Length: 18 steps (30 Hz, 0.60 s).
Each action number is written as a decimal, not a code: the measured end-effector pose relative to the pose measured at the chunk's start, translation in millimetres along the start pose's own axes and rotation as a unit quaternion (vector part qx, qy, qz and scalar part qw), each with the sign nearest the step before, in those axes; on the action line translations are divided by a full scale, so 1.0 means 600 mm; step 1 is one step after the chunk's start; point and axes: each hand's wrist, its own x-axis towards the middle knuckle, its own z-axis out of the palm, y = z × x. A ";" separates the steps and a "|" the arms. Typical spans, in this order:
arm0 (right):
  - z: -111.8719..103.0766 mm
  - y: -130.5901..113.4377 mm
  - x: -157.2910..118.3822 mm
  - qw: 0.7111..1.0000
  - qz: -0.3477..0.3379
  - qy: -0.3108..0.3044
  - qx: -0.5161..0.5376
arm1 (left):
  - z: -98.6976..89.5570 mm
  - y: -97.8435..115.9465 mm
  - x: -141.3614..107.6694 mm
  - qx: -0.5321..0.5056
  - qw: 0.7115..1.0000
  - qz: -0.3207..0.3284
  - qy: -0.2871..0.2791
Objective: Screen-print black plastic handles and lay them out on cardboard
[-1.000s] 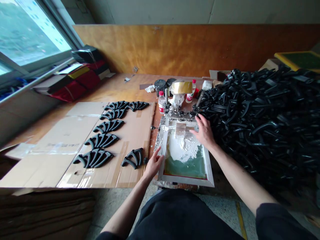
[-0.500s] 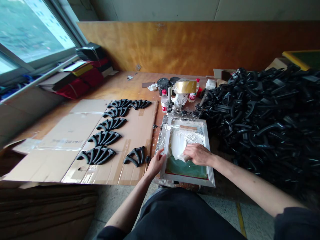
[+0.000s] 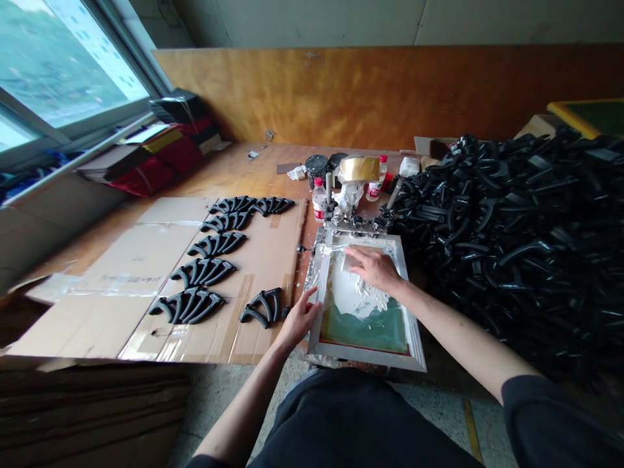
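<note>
**Wooden bench (image 3: 253, 172) under a tall plywood panel (image 3: 341, 91): right hand (image 3: 374, 268) low over the printing screen**

The room has a window at the far left, and the bench carries a flat cardboard sheet (image 3: 121, 253) to the left of both grips. From where I stand, the work in hand looks like screen printing, and I'd call this the spreading step. The aluminium-framed screen (image 3: 414, 335) lies right below the right grip and to the right of the left one. White paste (image 3: 347, 296) spreads on the near side of the right grip, with bare green mesh (image 3: 363, 335) closer to the person.

The right hand is palm down, its fingers reaching forward over a pale flat block (image 3: 349, 262), probably the squeegee. Whether they are clamped on it or merely lie over it, I cannot tell. The left hand (image 3: 301, 315) is loose, thumb and fingers apart, holding nothing, right at the frame's left edge; contact there is hard to judge.

To my mind, the next move calls for a firm hold on the block, even pressure and a steady frame.

Just left of the left grip sits a small fan of black curved parts (image 3: 263, 307); a great heap of similar black parts (image 3: 511, 227) rises right of the right grip.
</note>
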 end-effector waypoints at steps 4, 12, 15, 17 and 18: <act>-0.065 0.077 0.046 0.992 0.093 0.087 0.007 | -0.019 0.083 -0.023 -0.081 0.996 0.016 -0.014; -0.017 0.164 -0.096 0.973 0.198 0.084 -0.087 | -0.013 0.257 0.022 -0.244 0.951 0.188 0.033; 0.072 0.099 -0.127 0.993 0.101 0.038 -0.053 | 0.003 0.269 0.041 -0.271 0.940 0.205 0.027; 0.107 0.058 -0.128 0.995 0.084 -0.001 -0.061 | 0.024 0.244 0.035 -0.297 0.938 0.171 0.049; 0.114 0.040 -0.125 0.992 0.105 -0.022 -0.067 | 0.037 0.224 0.027 -0.302 0.945 0.121 0.037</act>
